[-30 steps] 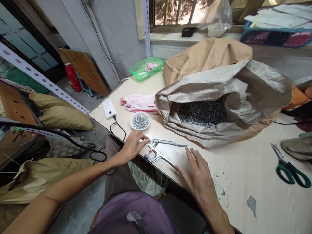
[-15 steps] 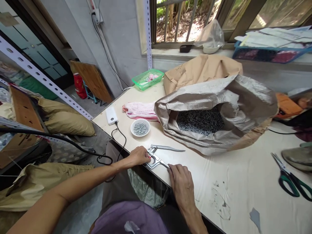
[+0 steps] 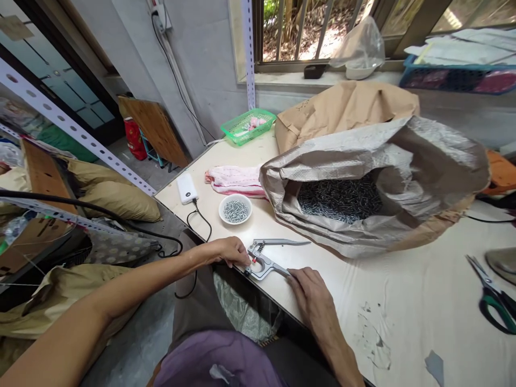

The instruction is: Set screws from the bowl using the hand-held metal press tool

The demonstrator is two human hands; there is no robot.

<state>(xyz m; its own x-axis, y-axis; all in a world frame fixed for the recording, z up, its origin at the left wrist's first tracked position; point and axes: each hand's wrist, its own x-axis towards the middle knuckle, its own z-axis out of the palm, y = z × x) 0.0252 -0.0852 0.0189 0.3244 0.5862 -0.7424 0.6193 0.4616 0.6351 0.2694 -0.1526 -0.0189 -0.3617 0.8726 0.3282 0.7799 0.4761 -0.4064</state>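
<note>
Head view: my right hand (image 3: 313, 296) grips the pliers (image 3: 279, 267) by one handle, near the edge of the table (image 3: 342, 290); my left hand (image 3: 230, 250) curls at their head, hold unclear. Squeezing early could pinch me.

silver pliers (image 3: 269, 265) lie open on the tabletop (image 3: 411, 279)

The long metal pliers (image 3: 269, 264) are silver-grey with a red accent; the round bowl (image 3: 221, 208) is white, its small metal pieces (image 3: 236, 210) silver. The rectangular plastic basket (image 3: 242, 138) is green, the soft cloth (image 3: 236, 179) pink-and-white striped, the smooth bench (image 3: 407, 290) cream.
</note>
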